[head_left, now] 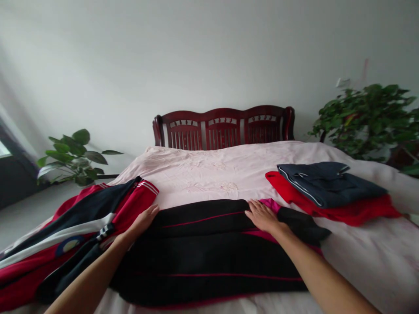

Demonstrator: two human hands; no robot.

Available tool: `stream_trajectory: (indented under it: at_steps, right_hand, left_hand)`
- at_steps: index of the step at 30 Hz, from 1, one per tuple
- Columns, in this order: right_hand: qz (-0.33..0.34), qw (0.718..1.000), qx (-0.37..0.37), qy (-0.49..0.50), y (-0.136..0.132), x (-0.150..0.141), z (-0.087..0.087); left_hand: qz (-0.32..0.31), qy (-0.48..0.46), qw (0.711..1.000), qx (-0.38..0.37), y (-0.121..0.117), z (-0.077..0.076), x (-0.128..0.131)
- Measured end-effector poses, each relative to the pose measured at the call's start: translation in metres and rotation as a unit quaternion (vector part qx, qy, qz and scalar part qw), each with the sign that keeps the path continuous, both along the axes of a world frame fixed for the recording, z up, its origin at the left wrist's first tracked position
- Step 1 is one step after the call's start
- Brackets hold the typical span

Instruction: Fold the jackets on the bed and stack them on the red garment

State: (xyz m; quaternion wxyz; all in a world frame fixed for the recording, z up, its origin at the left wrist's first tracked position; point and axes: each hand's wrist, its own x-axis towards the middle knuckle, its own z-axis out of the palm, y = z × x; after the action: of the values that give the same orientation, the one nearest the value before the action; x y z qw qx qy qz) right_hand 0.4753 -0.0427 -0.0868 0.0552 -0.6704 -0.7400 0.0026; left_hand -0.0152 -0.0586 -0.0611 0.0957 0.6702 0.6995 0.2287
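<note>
A black garment (pixel 209 253) with thin pink-red stripes lies spread on the bed in front of me. My left hand (pixel 142 222) rests flat on its far left corner, fingers stretched out. My right hand (pixel 262 216) lies flat on its far right part, fingers apart, beside a bit of magenta cloth (pixel 270 203). Neither hand grips anything.
A pile of red, navy and white clothes (pixel 75 226) lies at the left. Two folded garments, a navy one (pixel 327 183) on a red one (pixel 353 211), sit at the right on the pale pink bedsheet (pixel 209 172). Beyond are a dark wooden headboard (pixel 224 128) and potted plants (pixel 373 117).
</note>
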Motion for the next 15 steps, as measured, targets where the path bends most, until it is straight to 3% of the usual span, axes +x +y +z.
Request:
stream_trajectory:
  at_steps: [4, 8, 12, 15]
  right_hand:
    - [-0.025, 0.999, 0.02, -0.008, -0.011, -0.03, 0.022]
    - [0.07, 0.995, 0.067, 0.023, -0.05, -0.091, 0.041]
    - [0.152, 0.985, 0.056, 0.05, -0.091, -0.144, 0.034]
    - [0.169, 0.984, 0.025, 0.057, -0.106, -0.16, 0.015]
  left_hand:
    - [0.046, -0.167, 0.985, -0.011, -0.033, 0.005, -0.019]
    - [0.046, -0.288, 0.955, -0.056, -0.072, 0.003, -0.028]
    - [0.037, -0.411, 0.906, -0.091, -0.099, 0.002, -0.026]
    - [0.026, -0.493, 0.86, -0.128, -0.111, 0.008, -0.019]
